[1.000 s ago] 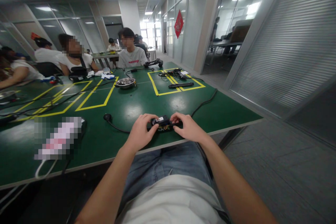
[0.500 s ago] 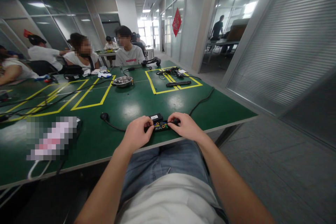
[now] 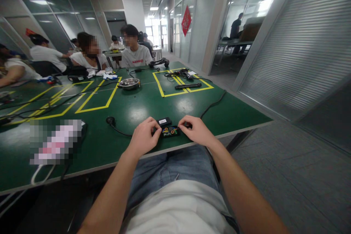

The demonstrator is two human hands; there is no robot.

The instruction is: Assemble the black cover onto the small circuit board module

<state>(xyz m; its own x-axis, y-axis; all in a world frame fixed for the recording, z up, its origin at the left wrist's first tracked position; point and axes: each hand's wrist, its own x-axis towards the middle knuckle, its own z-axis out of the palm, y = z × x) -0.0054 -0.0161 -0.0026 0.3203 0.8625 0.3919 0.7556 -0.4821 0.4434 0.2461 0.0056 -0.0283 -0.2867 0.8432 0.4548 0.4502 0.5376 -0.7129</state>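
An opened black plastic case with a circuit board inside lies near the table's front edge; two yellow ringed coils and some coloured wires show on the board. My left hand pinches the left end of this case, thumb and forefinger together. At the other end, my right hand has thumb and forefinger closed on the black cable where it meets the case; the exact contact is partly hidden by the fingers. Just behind the board rests a black cover bearing a white label. A cord with a black plug runs out to the left.
On the green table, a metal bowl stands farther back. A black bar-shaped part and coiled cables lie within yellow tape. A blurred-out object is at left. Several people sit beyond.
My right fingertips have shifted slightly right, showing more of the board's right end. My left hand stays at the case. The whole view has shifted a little.
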